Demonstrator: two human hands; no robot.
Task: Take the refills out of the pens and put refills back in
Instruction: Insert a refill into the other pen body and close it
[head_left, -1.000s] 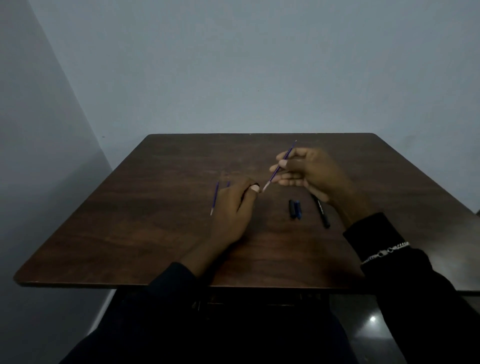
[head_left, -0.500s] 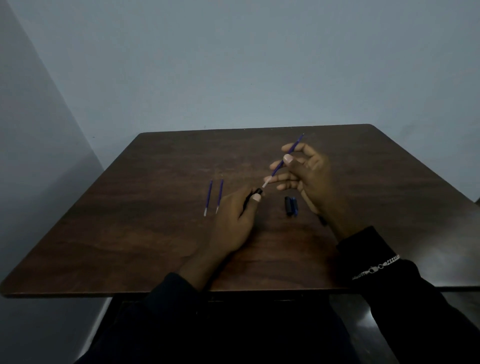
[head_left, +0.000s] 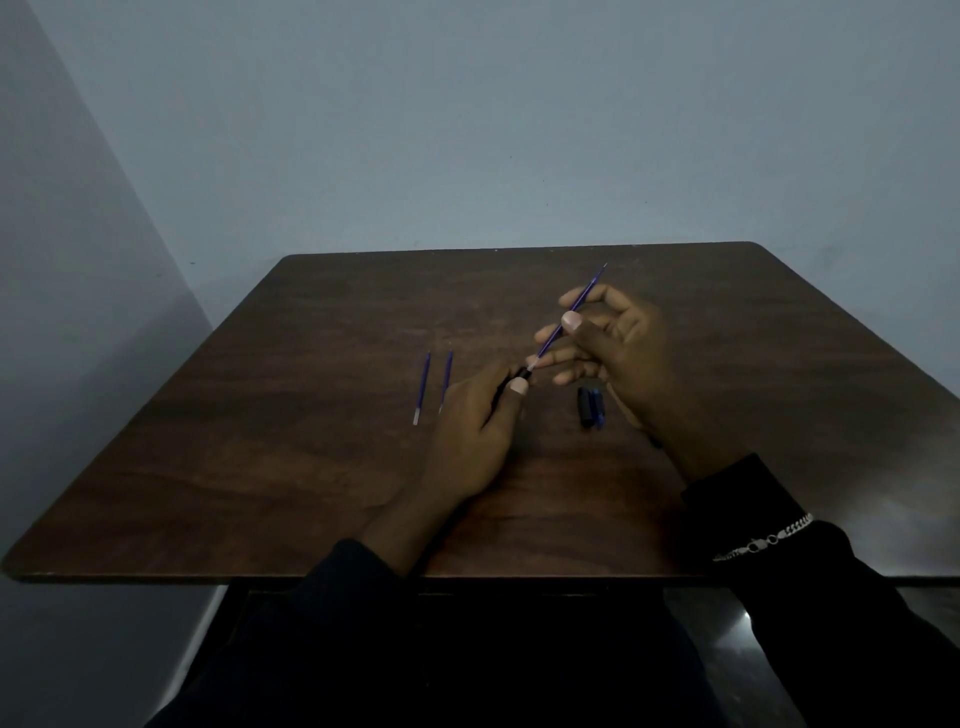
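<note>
From the head view, the left hand (head_left: 470, 441) was clenched around a black pen barrel (head_left: 511, 382) near the middle of the counter (head_left: 260, 467), only its open end showing past the thumb. The right hand (head_left: 618, 348) pinched a thin blue refill (head_left: 569, 318) between thumb and fingers, its lower end at the barrel's mouth, the tip slanting toward the far edge. Two spare refills (head_left: 422, 387) lay side by side toward the left edge; dark caps (head_left: 591, 408) sat just right of centre. The refill looked light, slender and likely bendy, best gripped low, near the barrel.
</note>
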